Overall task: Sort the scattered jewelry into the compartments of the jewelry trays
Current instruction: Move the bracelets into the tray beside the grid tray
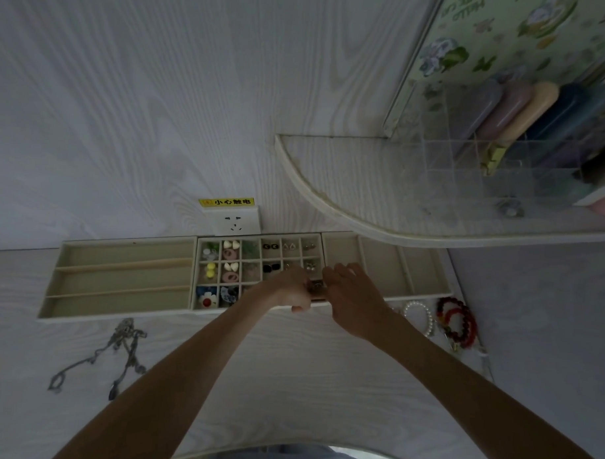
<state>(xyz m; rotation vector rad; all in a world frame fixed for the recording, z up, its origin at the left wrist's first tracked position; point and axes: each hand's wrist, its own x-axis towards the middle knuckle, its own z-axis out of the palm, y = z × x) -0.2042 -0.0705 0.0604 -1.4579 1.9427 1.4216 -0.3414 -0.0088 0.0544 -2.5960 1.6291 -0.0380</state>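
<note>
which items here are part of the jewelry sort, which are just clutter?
Job: cream gridded middle tray; cream long-slot left tray; cream right tray; silver chain necklaces; white pearl bracelet; red bead bracelets; small dark piece between both hands, left, right.

Clutter: white wall socket; yellow warning sticker; clear acrylic organiser.

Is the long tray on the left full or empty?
Empty. The left tray shows only bare beige lining in its three long slots, while the necklaces lie tangled on the table in front.
</note>
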